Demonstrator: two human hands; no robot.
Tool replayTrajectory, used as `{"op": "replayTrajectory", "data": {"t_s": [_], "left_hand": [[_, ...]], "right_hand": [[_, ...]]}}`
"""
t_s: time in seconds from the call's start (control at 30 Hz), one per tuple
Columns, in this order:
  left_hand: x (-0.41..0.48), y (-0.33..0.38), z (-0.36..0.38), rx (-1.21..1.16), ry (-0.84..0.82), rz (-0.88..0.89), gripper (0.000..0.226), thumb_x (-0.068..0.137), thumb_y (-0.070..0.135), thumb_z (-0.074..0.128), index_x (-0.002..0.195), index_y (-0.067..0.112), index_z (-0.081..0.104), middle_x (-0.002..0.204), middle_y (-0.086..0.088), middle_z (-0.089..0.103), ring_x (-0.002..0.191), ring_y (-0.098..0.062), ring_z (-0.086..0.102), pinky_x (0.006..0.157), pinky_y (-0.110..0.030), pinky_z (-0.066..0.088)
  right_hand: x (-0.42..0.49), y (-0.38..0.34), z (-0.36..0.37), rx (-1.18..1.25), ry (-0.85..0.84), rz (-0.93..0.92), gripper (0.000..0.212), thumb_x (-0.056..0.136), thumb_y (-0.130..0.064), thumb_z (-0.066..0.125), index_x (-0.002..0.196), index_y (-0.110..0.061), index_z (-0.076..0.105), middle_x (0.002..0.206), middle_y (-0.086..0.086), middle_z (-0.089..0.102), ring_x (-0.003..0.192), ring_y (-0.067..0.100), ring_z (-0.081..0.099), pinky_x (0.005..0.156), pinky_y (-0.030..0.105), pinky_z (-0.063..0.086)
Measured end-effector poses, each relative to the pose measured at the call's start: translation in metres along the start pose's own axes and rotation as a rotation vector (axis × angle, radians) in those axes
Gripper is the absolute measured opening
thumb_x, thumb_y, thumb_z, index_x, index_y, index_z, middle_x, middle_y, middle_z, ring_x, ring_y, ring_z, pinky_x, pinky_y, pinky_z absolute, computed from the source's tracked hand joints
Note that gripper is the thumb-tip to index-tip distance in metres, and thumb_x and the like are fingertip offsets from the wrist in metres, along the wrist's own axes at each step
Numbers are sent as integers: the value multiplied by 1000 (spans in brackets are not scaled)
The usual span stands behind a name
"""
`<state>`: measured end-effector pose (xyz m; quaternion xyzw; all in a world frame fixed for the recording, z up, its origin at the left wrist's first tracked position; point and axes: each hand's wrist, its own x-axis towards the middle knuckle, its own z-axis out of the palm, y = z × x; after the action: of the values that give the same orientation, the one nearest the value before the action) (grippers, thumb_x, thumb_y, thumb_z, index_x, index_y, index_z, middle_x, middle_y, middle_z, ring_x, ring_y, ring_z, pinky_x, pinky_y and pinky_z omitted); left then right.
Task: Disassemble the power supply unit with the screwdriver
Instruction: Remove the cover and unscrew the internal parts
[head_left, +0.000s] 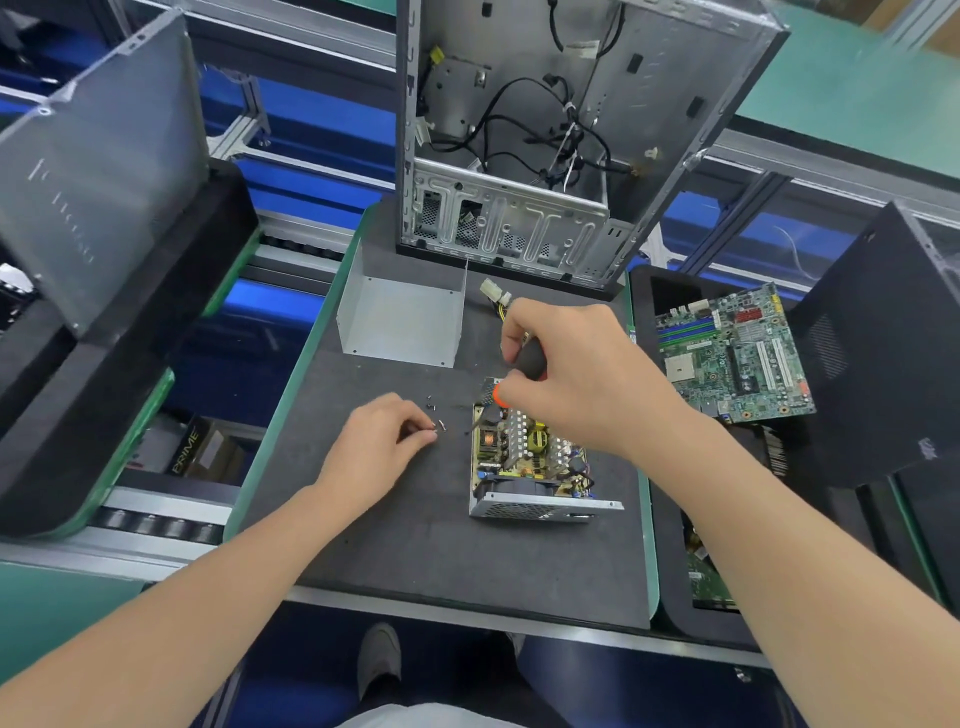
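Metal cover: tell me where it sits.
Head view, left of centre: the metal cover stands on the dark mat, in front of the open computer case and beyond the left hand.

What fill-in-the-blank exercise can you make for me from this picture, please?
1. The right hand grips the black and orange ____.
2. Small ____ lie on the mat beside the left hand.
3. The motherboard lies to the ____ of the power supply unit.
Missing words: screwdriver; screws; right.
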<state>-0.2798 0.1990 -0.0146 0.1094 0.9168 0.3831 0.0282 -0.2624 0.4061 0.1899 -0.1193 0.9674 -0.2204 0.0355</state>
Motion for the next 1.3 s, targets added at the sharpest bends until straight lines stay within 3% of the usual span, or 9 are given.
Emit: {"op": "replayTrajectory", "data": {"t_s": [0.4, 0.6, 0.73, 0.93, 1.0, 1.07, 1.13, 1.23, 1.3], "left_hand": [[16, -3, -9, -6, -18, -62, 16, 83, 31, 87, 96, 30, 79, 86, 12, 64, 81, 1, 59, 80, -28, 51], [41, 72, 2, -106, 56, 205, 9, 98, 16, 66, 98, 23, 71, 87, 17, 63, 82, 2, 56, 77, -12, 40], [71, 127, 16, -77, 41, 312, 12, 97, 14, 63, 100, 23, 71, 96, 9, 65, 90, -6, 57, 83, -22, 42], [120, 181, 53, 190, -444, -31, 48, 106, 40, 43, 74, 10, 62, 85, -16, 70, 87, -35, 66, 80, -37, 53], [133, 191, 63, 203, -488, -120, 49, 105, 37, 42, 91, -1, 69, 96, -24, 70, 96, -36, 64, 86, -38, 53], [138, 198, 73, 201, -520, -174, 41, 102, 29, 48, 84, -5, 62, 90, -29, 62, 85, -33, 55, 68, -33, 45], [137, 204, 82, 146, -512, -185, 36, 98, 24, 56, 67, 7, 50, 80, -20, 63, 78, -30, 53, 60, -34, 37], [130, 208, 96, 2, -466, -189, 20, 94, 27, 69, 95, 18, 51, 94, -1, 78, 94, -22, 68, 80, -39, 52], [122, 207, 99, -85, -485, -184, 38, 89, 32, 78, 103, 27, 43, 89, 4, 79, 84, -13, 65, 73, -38, 49]], "right_hand": [[-10, 24, -25, 23, 243, 117, 16, 75, -23, 70, 82, -24, 56, 63, -10, 66, 68, 4, 55, 57, 16, 36], [-25, 56, -51, -41, 353, 191, 19, 70, -22, 73, 79, -23, 56, 59, -11, 61, 65, -2, 51, 54, 10, 36], [-34, 83, -60, -80, 367, 229, 17, 72, -21, 69, 78, -22, 53, 57, -12, 58, 62, 1, 52, 55, 17, 38], [-44, 125, -62, -70, 288, 273, 10, 75, -19, 62, 80, -20, 53, 65, -6, 61, 72, 21, 59, 67, 41, 56], [-47, 138, -59, -41, 258, 287, 11, 76, -19, 62, 81, -20, 52, 71, -1, 62, 77, 26, 59, 68, 42, 56], [-51, 150, -57, -26, 227, 290, 11, 77, -20, 61, 81, -21, 51, 74, 1, 63, 77, 29, 59, 68, 43, 56], [-54, 162, -55, -12, 202, 282, 11, 78, -20, 61, 82, -21, 51, 76, 2, 62, 77, 30, 60, 69, 44, 57], [-57, 176, -54, 0, 174, 267, 12, 79, -21, 62, 84, -21, 51, 78, 3, 62, 77, 31, 60, 70, 43, 57], [-58, 184, -53, 4, 168, 255, 12, 80, -22, 62, 84, -21, 51, 78, 2, 61, 78, 30, 59, 70, 43, 56]]}}
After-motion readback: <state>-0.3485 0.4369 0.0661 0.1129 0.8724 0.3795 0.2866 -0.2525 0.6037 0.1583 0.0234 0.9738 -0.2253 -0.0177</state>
